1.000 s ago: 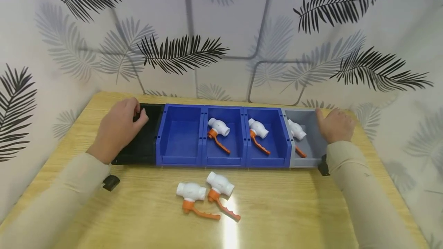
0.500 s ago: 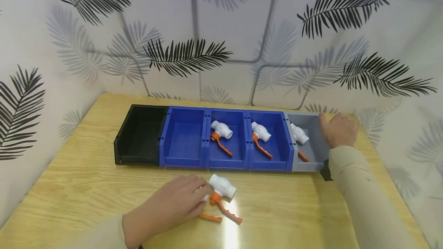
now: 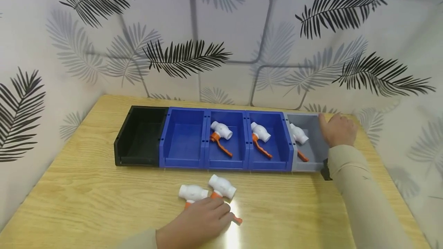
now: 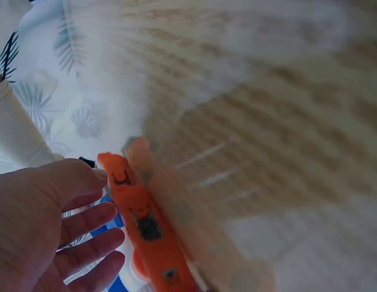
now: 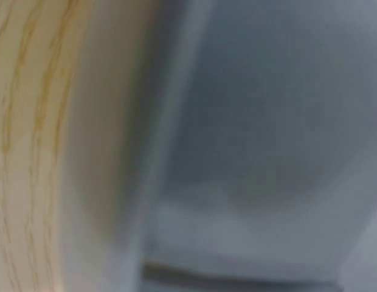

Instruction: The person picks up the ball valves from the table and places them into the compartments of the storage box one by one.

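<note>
Left hand [image 3: 199,218] slides right, from one loose valve to the next

Half a second ago this hand covered the left-hand valve [image 3: 193,193]; now that valve's white body is in plain sight and the hand lies over the handle of the right-hand valve [image 3: 222,186]. Both valves lie close together on the table [image 3: 86,187], in front of the bins. The right hand [image 3: 339,130] is where it was, at the right side of the grey bin [image 3: 308,166].

The left wrist view shows the grip as wide: thumb and fingers stand apart, with an orange handle [image 4: 157,243] close to the thumb tip — whether they touch, I cannot tell. Nor can I tell how firmly the right hand holds the bin's edge; its wrist view is a blur.

The likeliest trouble is crowding. With the two valves this near each other, closing fingers could snag the left one or knock it round. A pinch on the thin handle alone, away from the heavier-looking body, might let the valve swing or slip. And if the right hand leans hard — the grey bin could shift.
</note>
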Available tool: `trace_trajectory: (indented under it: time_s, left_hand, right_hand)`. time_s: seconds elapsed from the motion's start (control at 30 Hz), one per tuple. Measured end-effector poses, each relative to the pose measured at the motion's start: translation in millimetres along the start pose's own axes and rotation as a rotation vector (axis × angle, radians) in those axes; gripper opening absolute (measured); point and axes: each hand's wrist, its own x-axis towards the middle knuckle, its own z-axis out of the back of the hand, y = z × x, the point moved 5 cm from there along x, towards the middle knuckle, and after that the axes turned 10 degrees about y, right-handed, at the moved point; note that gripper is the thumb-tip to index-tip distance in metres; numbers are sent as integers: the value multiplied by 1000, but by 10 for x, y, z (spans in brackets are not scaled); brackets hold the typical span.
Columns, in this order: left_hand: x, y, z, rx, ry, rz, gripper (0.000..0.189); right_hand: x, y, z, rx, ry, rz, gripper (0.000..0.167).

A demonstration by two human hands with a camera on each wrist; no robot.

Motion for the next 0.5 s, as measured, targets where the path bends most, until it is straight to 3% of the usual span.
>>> trace_trajectory:
  time_s: [0.17,0.4,0.5]
  left_hand:
    - [60,-30,-57,23,24,-9,18]
    - [172,-66,-93,63,-18,9,13]
    - [206,-79,-108,59,7,22,10]
  right_hand:
    - [2,-2,9,-10,-14,-6,87]
    - [-2,-6,3,-4,-14,-16,88]
    - [-6,-1,8,5,-13,-14,86]
